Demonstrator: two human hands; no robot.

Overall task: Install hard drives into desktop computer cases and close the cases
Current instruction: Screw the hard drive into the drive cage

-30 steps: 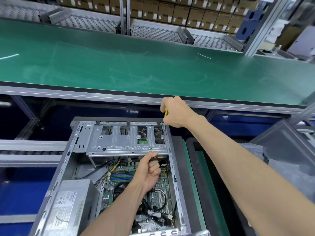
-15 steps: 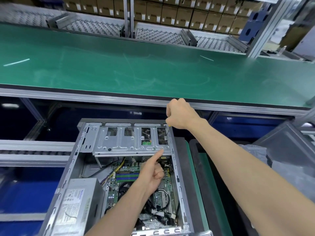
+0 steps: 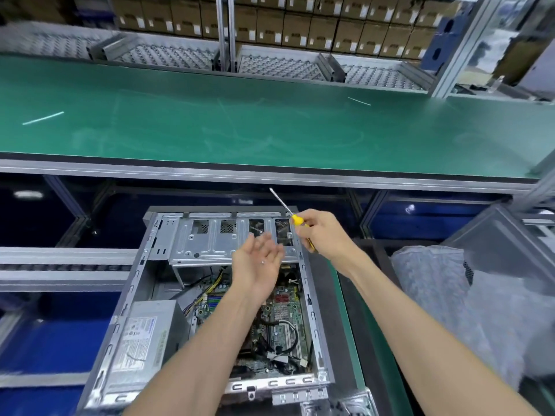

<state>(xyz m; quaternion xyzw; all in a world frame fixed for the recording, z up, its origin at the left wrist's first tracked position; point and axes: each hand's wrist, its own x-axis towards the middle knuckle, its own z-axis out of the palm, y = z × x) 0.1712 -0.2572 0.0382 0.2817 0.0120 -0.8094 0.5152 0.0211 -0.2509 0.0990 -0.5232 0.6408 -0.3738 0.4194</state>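
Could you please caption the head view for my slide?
Left hand open, palm up, with a small screw; right hand holds a screwdriver above the open computer case.

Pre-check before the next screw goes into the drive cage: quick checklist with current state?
1. Screw ready: ok, a small screw lies in the open palm of the left hand.
2. Tool in hand: ok, right hand grips the yellow screwdriver, shaft pointing up and away.
3. Tip seated on a screw: not ok, the tip is in the air above the case.
4. Drive cage access: ok, side panel off, cage exposed.
5. Hard drive seated in the cage: cannot tell.
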